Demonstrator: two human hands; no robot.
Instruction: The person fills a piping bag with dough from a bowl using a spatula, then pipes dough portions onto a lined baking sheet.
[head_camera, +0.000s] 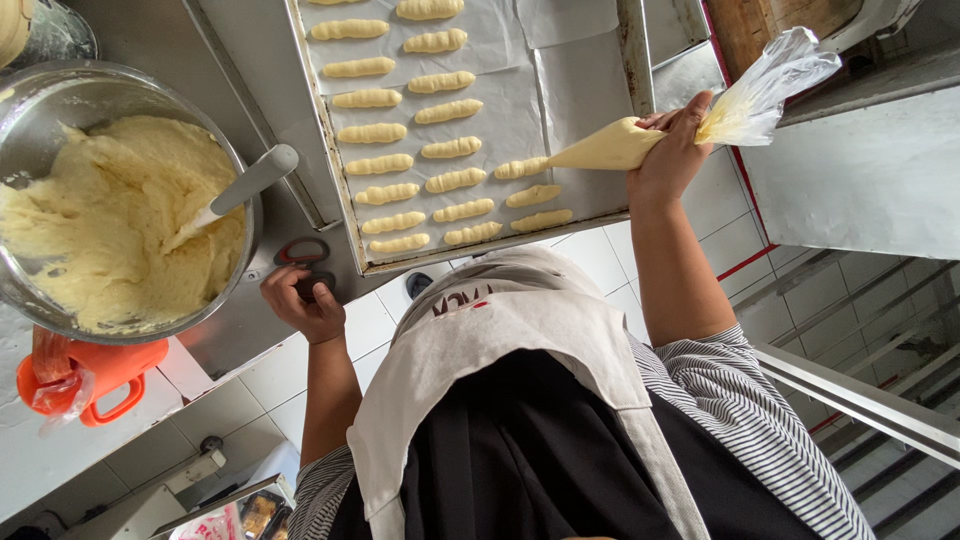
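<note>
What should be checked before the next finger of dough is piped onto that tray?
1. Grip: right hand is closed around the piping bag at its twisted neck: ok.
2. Dough in the bag: front part looks full: ok.
3. Room on the baking tray: bare parchment beyond the third column: ok.
4. Left hand: at the counter edge by the scissors; whether it grips them: cannot tell.
5. Refill: metal bowl holds plenty of dough: ok.
</note>
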